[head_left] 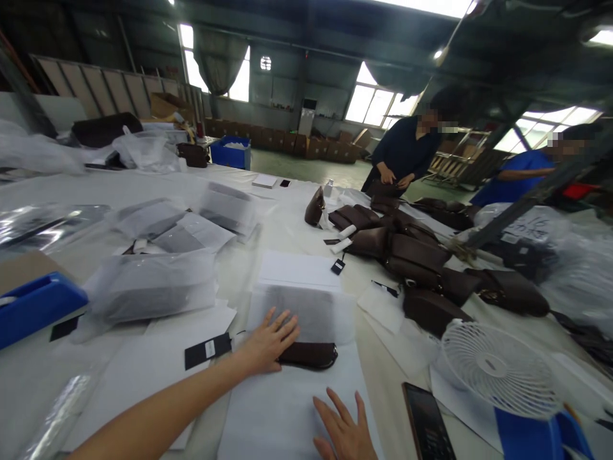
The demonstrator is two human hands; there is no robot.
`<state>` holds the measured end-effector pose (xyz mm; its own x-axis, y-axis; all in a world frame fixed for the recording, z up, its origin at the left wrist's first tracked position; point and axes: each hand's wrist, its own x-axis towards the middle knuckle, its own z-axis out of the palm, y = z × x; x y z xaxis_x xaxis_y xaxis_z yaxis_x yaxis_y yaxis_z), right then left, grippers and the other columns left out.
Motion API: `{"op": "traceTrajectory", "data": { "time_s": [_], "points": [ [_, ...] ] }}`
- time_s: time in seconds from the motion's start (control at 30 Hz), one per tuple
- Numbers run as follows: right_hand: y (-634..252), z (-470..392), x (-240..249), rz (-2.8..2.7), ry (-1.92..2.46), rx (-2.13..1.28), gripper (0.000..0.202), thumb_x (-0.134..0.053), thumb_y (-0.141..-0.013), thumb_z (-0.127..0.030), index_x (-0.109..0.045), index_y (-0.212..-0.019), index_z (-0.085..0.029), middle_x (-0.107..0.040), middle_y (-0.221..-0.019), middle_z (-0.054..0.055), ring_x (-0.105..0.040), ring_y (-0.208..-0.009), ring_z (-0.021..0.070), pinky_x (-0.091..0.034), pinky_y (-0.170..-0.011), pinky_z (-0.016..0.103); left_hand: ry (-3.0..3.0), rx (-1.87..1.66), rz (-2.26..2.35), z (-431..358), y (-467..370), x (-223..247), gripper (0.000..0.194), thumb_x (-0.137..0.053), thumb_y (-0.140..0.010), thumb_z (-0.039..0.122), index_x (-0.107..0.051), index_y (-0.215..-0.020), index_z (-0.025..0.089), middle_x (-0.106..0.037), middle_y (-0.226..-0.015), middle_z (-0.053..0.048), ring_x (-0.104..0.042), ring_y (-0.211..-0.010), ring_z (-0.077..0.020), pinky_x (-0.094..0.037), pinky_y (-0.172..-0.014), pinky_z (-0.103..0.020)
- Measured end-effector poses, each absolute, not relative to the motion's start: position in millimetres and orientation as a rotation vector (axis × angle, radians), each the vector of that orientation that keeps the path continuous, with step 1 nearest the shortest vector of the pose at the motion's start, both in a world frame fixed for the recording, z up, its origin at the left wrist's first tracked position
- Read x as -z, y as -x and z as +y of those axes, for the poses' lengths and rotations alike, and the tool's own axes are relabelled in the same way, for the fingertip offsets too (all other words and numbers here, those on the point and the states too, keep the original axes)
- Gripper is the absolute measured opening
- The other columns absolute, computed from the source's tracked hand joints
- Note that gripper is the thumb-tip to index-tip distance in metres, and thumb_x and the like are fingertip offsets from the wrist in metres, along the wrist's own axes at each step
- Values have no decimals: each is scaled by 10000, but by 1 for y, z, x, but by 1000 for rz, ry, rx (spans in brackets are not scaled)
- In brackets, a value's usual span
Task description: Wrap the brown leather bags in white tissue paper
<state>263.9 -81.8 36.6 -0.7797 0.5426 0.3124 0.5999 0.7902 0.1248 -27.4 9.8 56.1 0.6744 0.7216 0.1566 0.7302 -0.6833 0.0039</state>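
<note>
A dark brown leather bag (311, 356) lies in front of me on white wrapping paper (282, 409), its far part under a folded-over translucent sheet (330, 316). My left hand (268, 342) rests flat across the bag and the sheet's edge, fingers spread. Beside that wrist is a black hang tag (207, 351) with a white label. Nearer to me, my right hand (345, 427) hovers over or touches the paper with its fingers apart, holding nothing; which of the two I cannot tell.
Wrapped bags (158, 287) sit at left, near a blue tape dispenser (43, 306). Brown bags (416, 255) are piled at right. A white fan (498, 367) and a phone (426, 421) stand close on the right. Two people work across the table, one in dark clothing (407, 150).
</note>
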Motion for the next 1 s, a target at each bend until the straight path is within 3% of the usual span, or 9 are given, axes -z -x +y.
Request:
{"op": "traceTrajectory", "data": {
  "time_s": [0.23, 0.43, 0.6, 0.67, 0.73, 0.8, 0.87, 0.93, 1.0],
  "points": [
    [-274, -90, -25, -2839, 830, 117, 755, -421, -889, -610, -178, -1492, -227, -670, -1189, 46, -565, -1150, 302, -265, -1071, 558, 2814, 260, -1231, 13, 31, -34, 777, -672, -769, 426, -293, -1411, 207, -223, -1545, -143, -165, -1415, -359, -160, -1142, -539],
    [-264, -87, -27, -2948, 1016, -179, 843, -429, -851, -656, -66, -1503, -263, -439, -1435, 109, -397, -1287, 444, -303, -978, 703, 2833, 304, -1219, 12, 32, -31, 788, -671, -765, 451, -294, -1413, 209, -289, -1523, -127, -206, -1400, -364, -182, -1135, -552],
    [-250, -85, -31, -2936, 1153, -393, 921, -502, -778, -705, -97, -1499, -299, -285, -1511, 160, -257, -1342, 505, -209, -931, 818, 2847, 313, -1206, 11, 35, -43, 787, -684, -753, 435, -311, -1404, 198, -318, -1509, -131, -253, -1380, -364, -235, -1115, -546],
    [-249, -86, -28, -2941, 1160, -410, 862, -576, -776, -636, -190, -1483, -331, -305, -1507, 157, -259, -1346, 497, -194, -937, 821, 2842, 313, -1213, 10, 35, -44, 785, -688, -752, 424, -313, -1403, 197, -320, -1507, -133, -258, -1379, -362, -238, -1113, -544],
    [-250, -87, -22, -2946, 1154, -332, 677, -640, -802, -458, -366, -1412, -352, -387, -1472, 143, -315, -1333, 468, -166, -958, 814, 2840, 316, -1220, 10, 35, -44, 766, -678, -763, 421, -316, -1402, 202, -325, -1504, -131, -259, -1380, -356, -236, -1114, -539],
    [-252, -89, -15, -2935, 1094, -194, 428, -607, -833, -234, -550, -1250, -315, -504, -1391, 125, -386, -1317, 399, -83, -1022, 772, 2836, 322, -1225, 10, 34, -43, 748, -667, -774, 422, -320, -1401, 208, -334, -1500, -128, -261, -1380, -351, -237, -1113, -534],
    [-254, -90, -12, -2913, 994, -107, 294, -522, -846, -95, -635, -1065, -255, -612, -1272, 101, -443, -1297, 311, 13, -1081, 696, 2834, 330, -1227, 11, 34, -43, 751, -670, -772, 418, -318, -1402, 213, -339, -1498, -125, -264, -1379, -350, -239, -1111, -533],
    [-257, -90, -13, -2929, 885, -162, 234, -503, -870, -117, -635, -1020, -240, -641, -1230, 85, -468, -1284, 258, 15, -1118, 632, 2834, 336, -1228, 11, 34, -43, 772, -687, -758, 408, -314, -1405, 213, -339, -1498, -126, -267, -1378, -353, -241, -1110, -533],
    [-261, -88, -18, -2978, 802, -311, 260, -551, -882, -251, -593, -1138, -259, -601, -1292, 92, -475, -1280, 250, -89, -1138, 594, 2837, 341, -1230, 11, 34, -43, 779, -693, -755, 397, -309, -1407, 212, -338, -1498, -129, -267, -1377, -354, -237, -1111, -536]
  ]
}}
